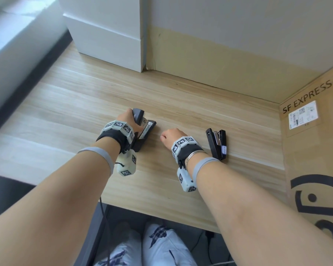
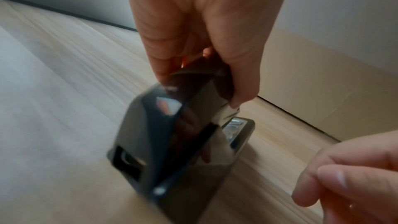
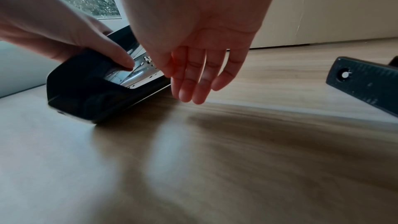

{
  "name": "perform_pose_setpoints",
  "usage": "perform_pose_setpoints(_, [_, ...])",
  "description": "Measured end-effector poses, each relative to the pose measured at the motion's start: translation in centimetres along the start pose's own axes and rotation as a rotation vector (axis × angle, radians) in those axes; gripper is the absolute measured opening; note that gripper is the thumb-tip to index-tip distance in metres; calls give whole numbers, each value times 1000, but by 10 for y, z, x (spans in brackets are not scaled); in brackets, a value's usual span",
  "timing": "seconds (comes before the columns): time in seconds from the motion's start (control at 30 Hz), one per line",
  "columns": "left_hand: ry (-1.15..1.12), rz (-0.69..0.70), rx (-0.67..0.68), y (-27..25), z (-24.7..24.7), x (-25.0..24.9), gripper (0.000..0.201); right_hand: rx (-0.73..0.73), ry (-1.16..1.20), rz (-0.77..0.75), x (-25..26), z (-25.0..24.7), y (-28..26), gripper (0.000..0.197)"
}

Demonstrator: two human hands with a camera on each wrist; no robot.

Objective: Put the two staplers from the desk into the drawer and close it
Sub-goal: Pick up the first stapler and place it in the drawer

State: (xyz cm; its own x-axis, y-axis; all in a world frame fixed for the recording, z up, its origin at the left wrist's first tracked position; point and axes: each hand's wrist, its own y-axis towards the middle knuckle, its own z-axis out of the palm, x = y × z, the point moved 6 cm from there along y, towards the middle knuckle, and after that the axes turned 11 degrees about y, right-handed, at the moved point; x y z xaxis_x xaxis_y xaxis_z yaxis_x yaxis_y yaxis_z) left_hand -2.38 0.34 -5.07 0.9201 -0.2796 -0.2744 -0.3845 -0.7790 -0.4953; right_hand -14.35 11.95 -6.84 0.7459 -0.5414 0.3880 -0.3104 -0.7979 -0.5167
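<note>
A large black stapler (image 1: 146, 129) with a chrome inside stands on the wooden desk (image 1: 65, 121), left of centre. My left hand (image 1: 126, 117) grips its raised top arm from above, thumb on one side and fingers on the other; the left wrist view shows this stapler (image 2: 172, 142) under the left hand (image 2: 193, 48). A smaller black stapler (image 1: 217, 144) lies on its side further right, untouched. Between the two hovers my right hand (image 1: 168, 136), empty. In the right wrist view my right hand (image 3: 191, 74) hangs with relaxed fingers just above the desk, beside the large stapler (image 3: 90, 88). No drawer is in view.
An "SF EXPRESS" cardboard box (image 1: 315, 160) walls off the desk's right side. A white block (image 1: 104, 35) stands at the back left, with a cardboard panel (image 1: 219, 64) along the back. My knees (image 1: 158, 244) show below the front edge.
</note>
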Motion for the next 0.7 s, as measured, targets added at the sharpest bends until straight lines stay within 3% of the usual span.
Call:
perform_pose_setpoints(0.27, [-18,-21,-35,-32,-13,43,43,-11,-39,-8,29,14,-17,30])
perform_pose_setpoints(0.53, [-24,-72,-93,-82,-35,131,56,-41,-53,-78,103,55,-35,31])
perform_pose_setpoints(0.7, [-15,-120,-129,-116,-38,202,52,-60,-48,-96,151,89,-47,31])
